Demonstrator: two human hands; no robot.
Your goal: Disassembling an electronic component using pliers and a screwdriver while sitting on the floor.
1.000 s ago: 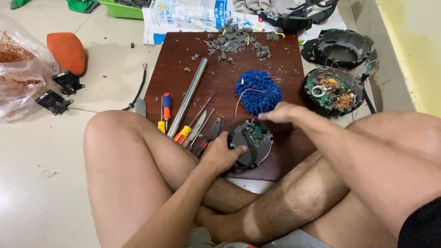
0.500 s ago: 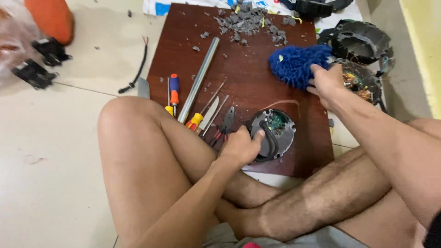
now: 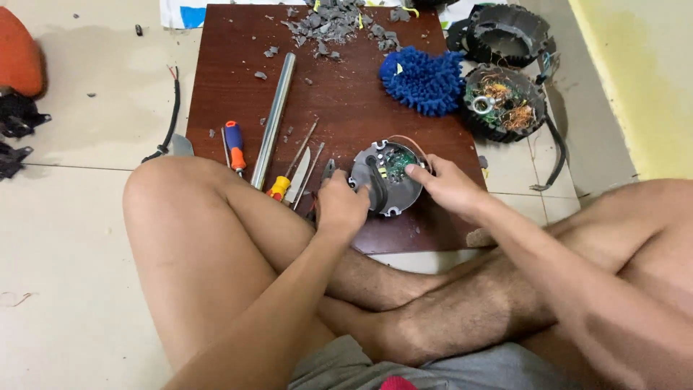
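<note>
The right hand [image 3: 451, 189] has left the fuzzy blue mop pad [image 3: 422, 79] and now grips the round grey housing with green circuit board inside [image 3: 386, 177] on the dark wooden board [image 3: 339, 108], opposite the gripping left hand [image 3: 341, 206].

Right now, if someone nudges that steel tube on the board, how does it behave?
The steel tube is round and smooth, so it would probably roll sideways. It looks rigid and fairly heavy for its width. The orange-handled screwdriver beside it and the grey debris might stop it.
</note>
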